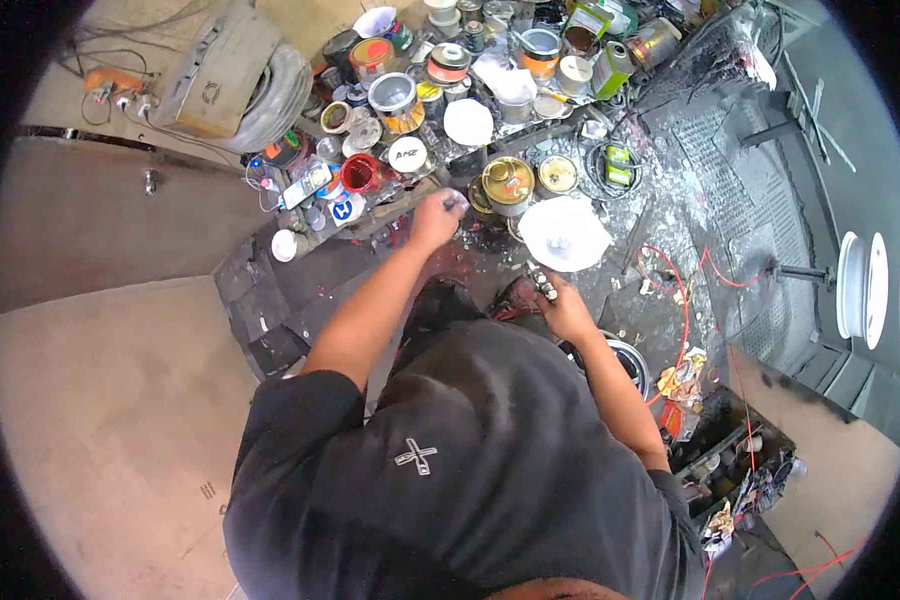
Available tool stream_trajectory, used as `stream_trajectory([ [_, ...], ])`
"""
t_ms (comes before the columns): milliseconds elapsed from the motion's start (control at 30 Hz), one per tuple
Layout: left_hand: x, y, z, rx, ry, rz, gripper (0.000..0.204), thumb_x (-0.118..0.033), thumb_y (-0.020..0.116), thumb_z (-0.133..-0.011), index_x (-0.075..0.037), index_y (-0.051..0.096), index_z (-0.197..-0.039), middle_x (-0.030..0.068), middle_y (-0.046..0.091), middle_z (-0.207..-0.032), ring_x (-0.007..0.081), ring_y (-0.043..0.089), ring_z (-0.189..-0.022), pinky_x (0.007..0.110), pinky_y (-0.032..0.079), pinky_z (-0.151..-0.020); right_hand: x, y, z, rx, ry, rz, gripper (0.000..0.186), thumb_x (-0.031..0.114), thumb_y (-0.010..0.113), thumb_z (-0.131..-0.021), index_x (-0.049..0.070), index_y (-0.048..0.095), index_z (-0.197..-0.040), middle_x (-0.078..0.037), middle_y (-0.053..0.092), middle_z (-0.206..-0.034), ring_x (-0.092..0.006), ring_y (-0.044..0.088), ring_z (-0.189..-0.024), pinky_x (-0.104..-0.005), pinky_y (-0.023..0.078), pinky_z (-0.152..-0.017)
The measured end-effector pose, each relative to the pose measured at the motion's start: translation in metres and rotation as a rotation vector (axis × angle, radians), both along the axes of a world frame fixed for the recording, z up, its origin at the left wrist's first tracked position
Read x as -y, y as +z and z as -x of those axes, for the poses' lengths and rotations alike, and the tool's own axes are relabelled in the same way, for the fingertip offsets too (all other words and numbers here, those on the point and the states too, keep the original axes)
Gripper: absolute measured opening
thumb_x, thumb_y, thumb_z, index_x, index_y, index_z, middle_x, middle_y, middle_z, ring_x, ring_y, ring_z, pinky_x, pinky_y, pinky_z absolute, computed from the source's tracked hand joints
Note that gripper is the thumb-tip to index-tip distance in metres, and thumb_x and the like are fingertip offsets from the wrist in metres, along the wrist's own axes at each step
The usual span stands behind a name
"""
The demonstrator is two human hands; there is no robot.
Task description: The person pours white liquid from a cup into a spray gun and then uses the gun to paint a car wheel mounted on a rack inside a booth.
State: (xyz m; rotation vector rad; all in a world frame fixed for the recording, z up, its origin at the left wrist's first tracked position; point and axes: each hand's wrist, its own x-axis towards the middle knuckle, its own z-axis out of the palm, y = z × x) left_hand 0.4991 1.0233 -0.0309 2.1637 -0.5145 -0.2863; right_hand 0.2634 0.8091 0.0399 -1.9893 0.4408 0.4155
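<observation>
The 2 hands are apart near the middle of the frame. The right hand (567,308), just right of centre, is closed around a metallic tool (543,283); only its shiny end shows beyond the fingers, and the rest — grip and underside — is hidden. Just above it sits a white, roughly round piece (564,235); I cannot tell whether the 2 touch.

The left hand (436,222), slightly above centre, has its fingers curled in near a pale patch; whether it grips something or is merely smeared, I cannot tell. Near it, to the upper right, stands a gold-topped tin (508,184), and to the upper left a red-coated pot (361,173).

Crowded tins along the top overlap, so many show only in part. The black shirt (490,450) fills the lower middle and covers the floor behind it. A white wheel (863,290) hangs at the right, near the dark fisheye rim. In the dark crate (705,420) at lower right, the jumbled contents are hard to make out.
</observation>
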Motion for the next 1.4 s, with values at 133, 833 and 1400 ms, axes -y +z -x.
stream_trajectory([
  [133, 0.03, -0.023, -0.045, -0.194, 0.195, -0.126, 0.019, -0.018, 0.074, -0.087, -0.002, 0.073, -0.098, 0.012, 0.075, -0.086, 0.0215, 0.07, -0.078, 0.035, 0.054, -0.076, 0.031, -0.005, 0.016, 0.093, -0.067, 0.088, 0.054, 0.013, 0.065, -0.092, 0.002, 0.049, -0.143, -0.031, 0.059, -0.131, -0.0452, 0.054, -0.126, -0.0473, 0.046, -0.102],
  [833, 0.058, 0.065, 0.003, -0.048, -0.431, 0.162, 0.033, -0.009, 0.066, -0.086, -0.007, 0.066, -0.119, 0.0184, 0.07, -0.112, 0.0398, 0.067, -0.102, 0.045, 0.054, -0.089, 0.056, -0.084, -0.059, -0.093, 0.17, 0.135, 0.05, 0.007, 0.067, -0.086, 0.003, 0.054, -0.135, -0.029, 0.066, -0.117, -0.0485, 0.061, -0.11, -0.0528, 0.05, -0.089],
  [1400, -0.301, -0.033, 0.021, 0.28, 1.386, 0.018, 0.008, -0.007, 0.066, -0.09, 0.0, 0.065, -0.095, 0.0146, 0.067, -0.08, 0.0214, 0.062, -0.07, 0.037, 0.051, -0.069, 0.023, -0.054, -0.194, -0.009, 0.603, 0.179, 0.047, 0.021, 0.069, -0.093, 0.003, 0.057, -0.135, -0.028, 0.069, -0.112, -0.0466, 0.066, -0.103, -0.0486, 0.052, -0.084],
])
